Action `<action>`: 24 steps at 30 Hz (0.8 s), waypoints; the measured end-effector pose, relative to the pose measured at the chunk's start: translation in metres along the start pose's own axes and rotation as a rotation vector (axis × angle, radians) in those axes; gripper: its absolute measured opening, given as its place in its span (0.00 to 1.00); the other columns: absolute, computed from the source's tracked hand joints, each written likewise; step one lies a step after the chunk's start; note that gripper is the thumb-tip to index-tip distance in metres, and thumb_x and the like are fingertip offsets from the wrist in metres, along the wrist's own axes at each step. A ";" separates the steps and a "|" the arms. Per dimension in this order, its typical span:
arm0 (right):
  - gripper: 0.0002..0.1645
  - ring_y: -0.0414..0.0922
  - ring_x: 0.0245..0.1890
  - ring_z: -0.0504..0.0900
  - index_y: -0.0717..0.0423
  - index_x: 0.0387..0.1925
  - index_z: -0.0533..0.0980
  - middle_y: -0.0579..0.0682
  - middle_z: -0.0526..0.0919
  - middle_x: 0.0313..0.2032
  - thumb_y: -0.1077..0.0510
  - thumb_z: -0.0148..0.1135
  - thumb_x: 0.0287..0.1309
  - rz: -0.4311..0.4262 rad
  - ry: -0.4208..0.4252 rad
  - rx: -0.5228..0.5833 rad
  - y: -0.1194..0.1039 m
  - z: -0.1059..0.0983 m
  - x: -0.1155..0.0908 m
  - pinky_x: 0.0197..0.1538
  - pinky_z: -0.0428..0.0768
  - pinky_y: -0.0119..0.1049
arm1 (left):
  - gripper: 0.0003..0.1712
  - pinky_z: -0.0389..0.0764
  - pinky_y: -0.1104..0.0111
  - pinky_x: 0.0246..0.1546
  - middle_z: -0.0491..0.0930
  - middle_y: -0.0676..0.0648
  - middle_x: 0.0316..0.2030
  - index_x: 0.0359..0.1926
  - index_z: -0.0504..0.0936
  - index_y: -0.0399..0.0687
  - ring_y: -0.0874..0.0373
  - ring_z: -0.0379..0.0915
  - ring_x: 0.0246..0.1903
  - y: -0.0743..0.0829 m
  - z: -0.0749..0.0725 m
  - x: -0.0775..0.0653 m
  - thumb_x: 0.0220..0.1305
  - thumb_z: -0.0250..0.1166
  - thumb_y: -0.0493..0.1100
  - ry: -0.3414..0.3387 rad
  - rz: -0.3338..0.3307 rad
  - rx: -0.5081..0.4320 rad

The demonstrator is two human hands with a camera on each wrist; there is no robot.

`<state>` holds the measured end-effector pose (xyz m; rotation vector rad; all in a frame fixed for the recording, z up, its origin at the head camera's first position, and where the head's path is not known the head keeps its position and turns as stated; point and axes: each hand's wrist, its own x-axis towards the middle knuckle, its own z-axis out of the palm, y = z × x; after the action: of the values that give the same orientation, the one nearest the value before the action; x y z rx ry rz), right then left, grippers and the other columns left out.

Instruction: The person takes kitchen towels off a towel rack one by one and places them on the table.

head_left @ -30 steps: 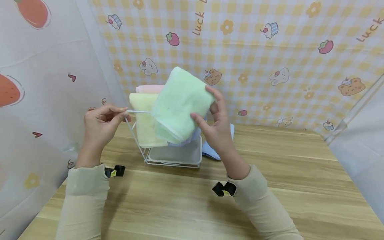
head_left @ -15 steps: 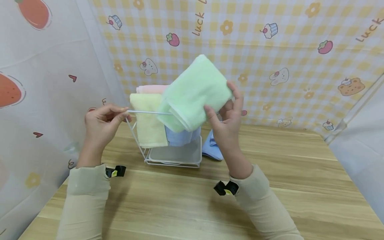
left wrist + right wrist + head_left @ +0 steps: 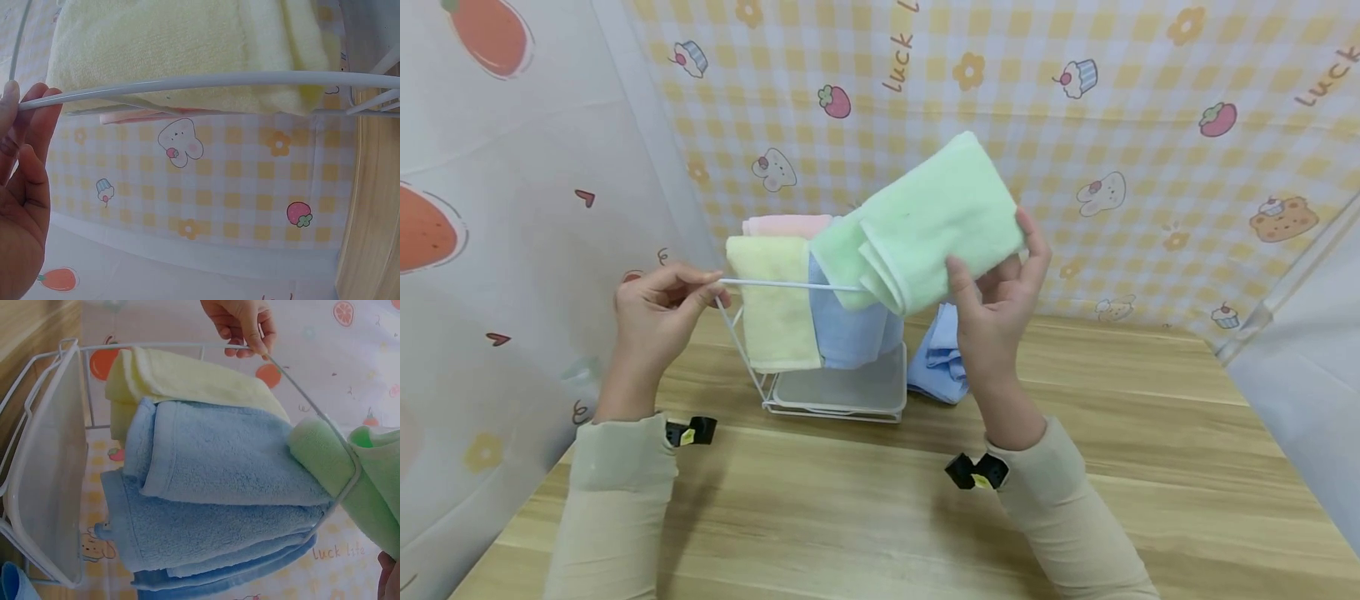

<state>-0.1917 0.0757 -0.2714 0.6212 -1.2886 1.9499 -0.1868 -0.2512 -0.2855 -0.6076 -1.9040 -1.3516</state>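
With thumb and fingertips my left hand (image 3: 658, 323) pinches a front corner of the white wire rack (image 3: 767, 283); the left wrist view shows the same rail (image 3: 206, 80) between finger and thumb. A folded light green towel (image 3: 943, 221) is held up, tilted, in my right hand (image 3: 997, 329). Its thumb lies in front and some fingers are hidden behind. Part of the green towel (image 3: 322, 453) passes inside the rack's rail and part lies outside. Beside it hang a yellow towel (image 3: 778, 329), blue towels (image 3: 850, 337) and, behind, a pink towel (image 3: 786, 225).
At the rack's base sits a pale tray (image 3: 846, 387). Right of the rack, a crumpled blue cloth (image 3: 940, 367) lies on the wooden table (image 3: 850, 500). A checked, patterned curtain (image 3: 1037, 150) stands behind.
My right hand has moved rightward with the green towel, sliding it along the rail and uncovering more of the yellow and blue towels. My left hand keeps its place on the rack corner.
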 end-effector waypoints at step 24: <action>0.45 0.57 0.56 0.79 0.58 0.69 0.54 0.63 0.75 0.62 0.74 0.64 0.52 -0.053 0.173 0.115 -0.005 -0.037 0.019 0.53 0.84 0.41 | 0.02 0.79 0.80 0.23 0.86 0.57 0.25 0.33 0.82 0.19 0.66 0.83 0.23 -0.001 0.003 0.000 0.56 0.64 0.19 0.027 0.003 -0.030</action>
<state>-0.2005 0.1164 -0.2695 0.5243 -1.0502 1.9968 -0.1884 -0.2484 -0.2861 -0.6029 -1.8638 -1.3818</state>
